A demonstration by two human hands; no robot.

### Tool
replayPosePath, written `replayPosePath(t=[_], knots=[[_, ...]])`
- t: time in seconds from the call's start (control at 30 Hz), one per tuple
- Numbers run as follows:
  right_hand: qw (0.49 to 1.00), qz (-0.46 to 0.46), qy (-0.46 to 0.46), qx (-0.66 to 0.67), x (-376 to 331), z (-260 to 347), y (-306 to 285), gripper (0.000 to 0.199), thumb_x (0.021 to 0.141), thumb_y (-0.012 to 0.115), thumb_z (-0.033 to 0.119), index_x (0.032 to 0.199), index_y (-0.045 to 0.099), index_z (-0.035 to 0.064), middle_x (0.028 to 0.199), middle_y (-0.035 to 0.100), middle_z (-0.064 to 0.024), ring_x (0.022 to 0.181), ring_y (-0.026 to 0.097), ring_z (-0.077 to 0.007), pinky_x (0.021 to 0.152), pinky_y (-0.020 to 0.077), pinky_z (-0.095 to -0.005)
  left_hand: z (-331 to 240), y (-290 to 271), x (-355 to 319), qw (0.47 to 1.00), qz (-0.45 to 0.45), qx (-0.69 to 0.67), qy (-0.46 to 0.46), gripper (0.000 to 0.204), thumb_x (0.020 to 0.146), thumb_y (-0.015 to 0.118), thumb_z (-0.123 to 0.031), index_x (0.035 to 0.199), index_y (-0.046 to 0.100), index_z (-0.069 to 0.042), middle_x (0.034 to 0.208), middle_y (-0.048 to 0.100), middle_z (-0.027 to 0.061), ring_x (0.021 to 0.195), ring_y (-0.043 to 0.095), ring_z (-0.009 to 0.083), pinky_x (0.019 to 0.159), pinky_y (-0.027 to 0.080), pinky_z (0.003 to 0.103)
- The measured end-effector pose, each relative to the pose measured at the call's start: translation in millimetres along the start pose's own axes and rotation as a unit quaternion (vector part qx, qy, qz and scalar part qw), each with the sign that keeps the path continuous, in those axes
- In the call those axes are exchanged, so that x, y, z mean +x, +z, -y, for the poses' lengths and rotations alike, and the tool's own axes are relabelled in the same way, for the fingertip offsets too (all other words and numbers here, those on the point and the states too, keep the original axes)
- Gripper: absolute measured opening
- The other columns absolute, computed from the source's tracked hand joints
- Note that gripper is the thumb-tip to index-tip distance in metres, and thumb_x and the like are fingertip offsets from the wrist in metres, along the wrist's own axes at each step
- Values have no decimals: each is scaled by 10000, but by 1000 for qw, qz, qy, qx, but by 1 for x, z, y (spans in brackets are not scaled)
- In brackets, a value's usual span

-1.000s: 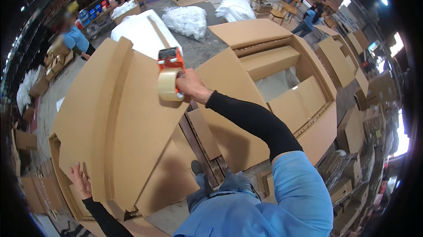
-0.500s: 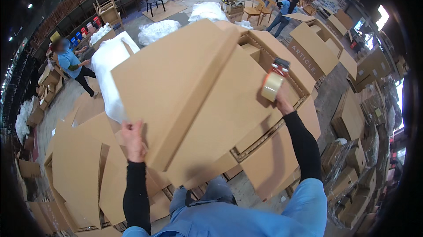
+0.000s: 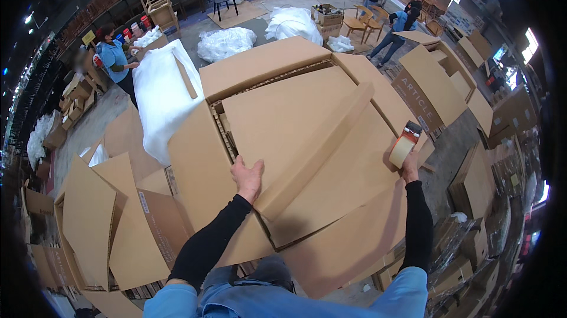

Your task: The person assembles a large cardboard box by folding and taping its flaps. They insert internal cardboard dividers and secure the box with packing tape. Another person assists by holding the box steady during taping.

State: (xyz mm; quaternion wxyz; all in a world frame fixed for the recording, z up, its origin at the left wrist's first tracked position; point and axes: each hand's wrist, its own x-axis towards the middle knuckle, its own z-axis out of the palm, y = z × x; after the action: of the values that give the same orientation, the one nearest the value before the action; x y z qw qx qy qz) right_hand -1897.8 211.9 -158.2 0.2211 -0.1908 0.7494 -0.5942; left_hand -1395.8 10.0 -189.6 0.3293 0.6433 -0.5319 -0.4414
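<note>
A warehouse-like packing hall: flattened cardboard boxes (image 3: pixel 449 90) everywhere, stacked chairs (image 3: pixel 158 12), bagged white wrapping (image 3: pixel 226 43), workers (image 3: pixel 112 58) across the concrete floor (image 3: pixel 94 123).

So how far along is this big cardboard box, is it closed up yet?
The flaps of the big cardboard box are folded down over the top. The left hand presses one flap flat, and the right hand holds a tape dispenser at the edge. No tape shows on the seam, so sealing looks left.

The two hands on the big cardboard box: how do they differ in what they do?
The left hand lies flat and empty on the cardboard box flap; the right hand grips a tape dispenser at the box's right edge. Both wear black sleeves.
</note>
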Motion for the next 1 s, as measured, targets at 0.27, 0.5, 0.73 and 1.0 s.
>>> replayPosePath(t=[0.27, 0.5, 0.73, 1.0], knots=[[999, 8, 20, -50, 26, -37, 33, 303, 923, 717, 250, 1101, 734, 5, 944, 756, -83, 832, 729, -183, 731, 564, -366, 4, -8, -18, 993, 16, 104, 46, 697, 775, 811, -356, 1266, 577, 80, 1427, 429, 357, 1348, 416, 482, 1123, 391, 530], [936, -19, 47, -349, 35, -59, 20, 517, 802, 775, 394, 1030, 727, -67, 980, 748, -284, 971, 748, -393, 840, 556, -476, -29, -26, -47, 937, 189, 290, 38, 790, 846, 779, -437, 1351, 502, 104, 1555, 281, 404, 1467, 287, 532, 1199, 318, 543], [923, -17, -89, -373, 8, -34, 38, 373, 855, 739, 247, 1111, 710, -22, 959, 753, -194, 905, 741, -303, 799, 552, -424, -30, -22, -49, 916, 176, 279, 228, 715, 951, 668, -504, 1317, 516, 92, 1611, 149, 424, 1512, 168, 561, 1224, 218, 597], [927, 26, -74, -366, 7, -52, 44, 354, 887, 689, 214, 1169, 706, 2, 964, 753, -219, 921, 742, -375, 818, 548, -460, -8, 8, -41, 887, 298, 310, 169, 740, 1030, 444, -655, 1295, 565, 25, 1634, 43, 427, 1509, -2, 636, 1202, 41, 718]])
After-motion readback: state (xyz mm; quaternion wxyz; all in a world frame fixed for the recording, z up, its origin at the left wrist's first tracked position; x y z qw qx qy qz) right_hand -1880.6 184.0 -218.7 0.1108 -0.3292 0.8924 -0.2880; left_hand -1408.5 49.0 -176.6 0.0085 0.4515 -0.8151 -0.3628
